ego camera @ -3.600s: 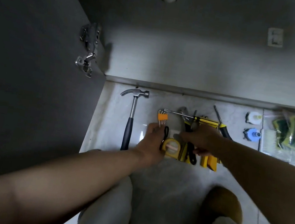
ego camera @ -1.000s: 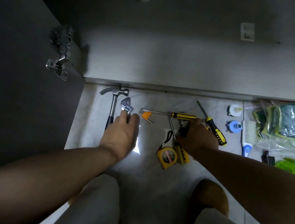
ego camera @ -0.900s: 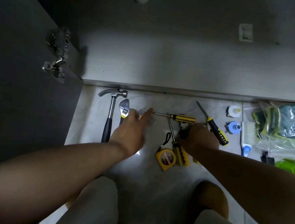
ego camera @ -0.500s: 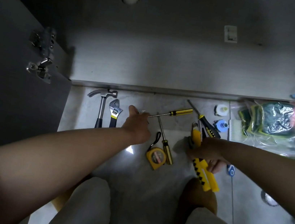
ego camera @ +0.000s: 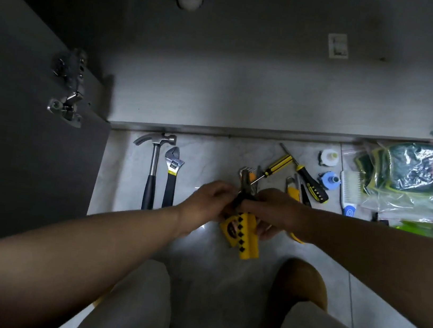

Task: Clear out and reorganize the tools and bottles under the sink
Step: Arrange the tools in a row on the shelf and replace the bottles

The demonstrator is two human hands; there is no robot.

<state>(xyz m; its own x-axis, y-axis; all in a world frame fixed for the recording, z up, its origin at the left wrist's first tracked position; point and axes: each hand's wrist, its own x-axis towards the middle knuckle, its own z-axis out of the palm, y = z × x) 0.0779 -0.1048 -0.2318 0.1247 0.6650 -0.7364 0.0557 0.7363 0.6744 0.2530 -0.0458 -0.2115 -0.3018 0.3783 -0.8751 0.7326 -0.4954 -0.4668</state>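
Where 2 hands [ego camera: 242, 207] meet, yellow-handled pliers [ego camera: 247, 235], head half hidden.

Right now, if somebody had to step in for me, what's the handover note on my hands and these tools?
Both hands hold one tool together: left hand and right hand are closed on the yellow-handled pliers, lifted above the tape measure.
Done: hammer and adjustable wrench lie side by side on the floor at left; the cabinet floor looks bare.
Left: screwdrivers and a hex key set lie jumbled; brush and bagged sponges sit at right, unsorted.
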